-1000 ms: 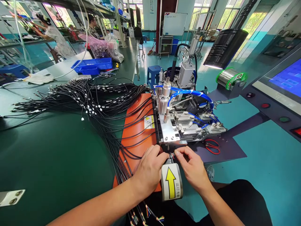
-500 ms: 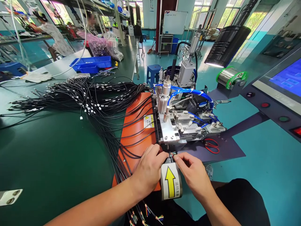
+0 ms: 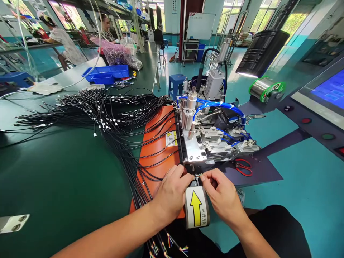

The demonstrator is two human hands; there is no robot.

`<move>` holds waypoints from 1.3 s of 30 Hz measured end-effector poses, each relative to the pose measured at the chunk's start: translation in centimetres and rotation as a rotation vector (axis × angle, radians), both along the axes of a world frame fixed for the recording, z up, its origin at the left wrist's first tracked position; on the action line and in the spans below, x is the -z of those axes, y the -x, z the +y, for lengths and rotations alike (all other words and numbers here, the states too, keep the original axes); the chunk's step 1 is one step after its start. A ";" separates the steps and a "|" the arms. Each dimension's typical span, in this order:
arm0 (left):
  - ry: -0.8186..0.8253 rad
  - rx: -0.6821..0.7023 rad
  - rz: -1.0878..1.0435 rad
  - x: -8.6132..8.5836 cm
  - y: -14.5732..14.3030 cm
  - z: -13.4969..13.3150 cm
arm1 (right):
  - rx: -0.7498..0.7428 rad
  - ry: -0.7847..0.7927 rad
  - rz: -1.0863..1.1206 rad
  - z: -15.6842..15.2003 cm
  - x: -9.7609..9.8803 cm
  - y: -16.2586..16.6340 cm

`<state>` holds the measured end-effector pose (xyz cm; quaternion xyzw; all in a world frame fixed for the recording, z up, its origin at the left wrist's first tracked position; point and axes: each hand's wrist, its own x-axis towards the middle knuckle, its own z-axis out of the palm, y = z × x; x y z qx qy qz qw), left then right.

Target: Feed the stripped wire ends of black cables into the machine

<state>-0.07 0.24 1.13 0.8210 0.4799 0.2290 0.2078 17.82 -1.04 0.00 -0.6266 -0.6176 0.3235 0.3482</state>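
My left hand [image 3: 174, 190] is closed, its index finger and thumb reaching to a small black fixture [image 3: 196, 182] at the front of the machine. A black cable [image 3: 152, 176] runs in under this hand, which is closed on it. From the right, my right hand [image 3: 221, 193] pinches thin coloured wires [image 3: 199, 175] between thumb and index finger at the same fixture; the fingertips hide most of them. Just below stands a rounded metal cover with a white label and yellow arrow [image 3: 197, 208]. The machine [image 3: 192, 143], with metal cylinders and blue air tubes, sits directly beyond both hands.
A large bundle of black cables [image 3: 107, 118] lies over the green table [image 3: 67, 172] and an orange plate [image 3: 156, 139]. Stripped cable ends [image 3: 169, 240] hang near my lap. Red-handled scissors [image 3: 244, 167], a solder spool [image 3: 266, 89], a lamp [image 3: 263, 52] and a control panel [image 3: 319, 114] are right.
My right hand has shifted slightly up with its fingertips still at the coloured wires. My left hand keeps its place at the fixture. The whole view has moved a little.
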 end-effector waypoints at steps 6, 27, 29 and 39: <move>-0.017 0.010 -0.005 0.1 0.0 0.0 | -0.007 -0.012 0.008 0.1 0.5 -0.4; -0.180 0.037 0.311 -1.0 0.8 -0.3 | 0.025 0.113 0.084 0.7 1.4 0.4; -0.193 0.030 0.343 -1.2 0.8 -0.2 | 0.029 0.109 0.098 0.7 1.4 0.4; -0.033 0.020 0.320 -2.5 1.5 0.3 | 0.045 0.140 0.148 1.4 0.6 0.5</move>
